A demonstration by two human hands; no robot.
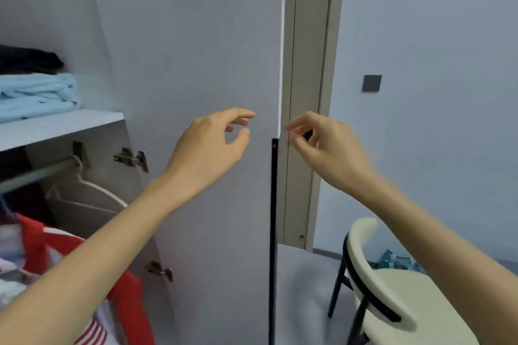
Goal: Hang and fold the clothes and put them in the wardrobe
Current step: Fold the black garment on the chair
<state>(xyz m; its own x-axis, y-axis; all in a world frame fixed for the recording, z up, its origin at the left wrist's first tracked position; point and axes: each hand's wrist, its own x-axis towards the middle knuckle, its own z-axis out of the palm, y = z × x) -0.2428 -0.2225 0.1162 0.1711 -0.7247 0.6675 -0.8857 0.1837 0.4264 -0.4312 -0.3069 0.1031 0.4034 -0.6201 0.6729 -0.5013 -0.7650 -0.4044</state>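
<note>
Fingers (241, 114) on left hand (208, 148) and right hand (326, 148) curl loose, empty, door edge (281, 64) between them. Likely closing up; next, grip that edge.

No text, label, brand, number or sign can be read anywhere in the view.
</note>
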